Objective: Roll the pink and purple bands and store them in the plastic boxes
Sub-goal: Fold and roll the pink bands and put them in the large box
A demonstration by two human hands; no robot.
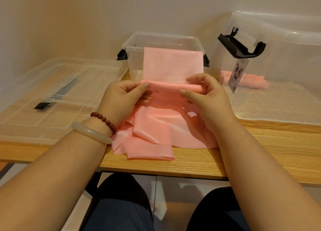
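Left hand (125,95): fingers curled round the left end of the roll (166,87), thumb on top.
Right hand (206,93): clamped on the right end, fingers over, thumb in front.
Hand spacing: apart, one at each end, raised just above the table (260,144).
Pink band (172,64): partly rolled; one stretch apparently draped up over the front rim of the small box (161,38), the rest heaped loose on the table below the hands.
Purple band: not in view.
Large box (286,74): right of the small box; pink rolls (246,81) inside.
Lid (52,92): flat on the table, far left.
Risk, skew: uneven turning at the two ends, likely to cone the roll.
Risk, slack: loose grip, likely to let the smooth film spring open.
Risk, creases: folded heap below, liable to feed wrinkles into the roll.
Risk, box: pull on the draped stretch, liable to drag or tip the small box.
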